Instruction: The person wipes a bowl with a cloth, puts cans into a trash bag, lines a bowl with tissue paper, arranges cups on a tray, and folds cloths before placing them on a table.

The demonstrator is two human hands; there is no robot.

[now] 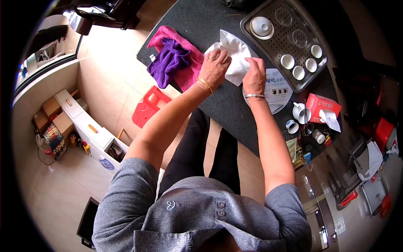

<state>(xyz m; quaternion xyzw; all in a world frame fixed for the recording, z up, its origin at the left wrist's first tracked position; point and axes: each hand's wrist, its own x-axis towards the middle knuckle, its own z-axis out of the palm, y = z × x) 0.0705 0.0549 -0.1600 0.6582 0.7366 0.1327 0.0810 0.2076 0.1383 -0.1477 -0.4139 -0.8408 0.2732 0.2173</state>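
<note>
Now we hold a tissue (pixel 236 56) at twelve o'clock, over the table (pixel 201 23).
Our left hand (pixel 214 69) grips its nine-o'clock side with bent fingers (pixel 214 53); our right hand (pixel 255 79) pinches it at three. A purple cloth (pixel 170 61) lies at nine o'clock from it, a tray (pixel 268 49) between two and three, a printed disc (pixel 277 94) at four.

Your left hand (pixel 216 68) covers a bit of that white tissue (pixel 236 59), and your right hand (pixel 255 77) blocks part of the round card (pixel 278 97), whose small print's too tiny to read anyway. Top edge chops off your tray (pixel 284 45) too.
</note>
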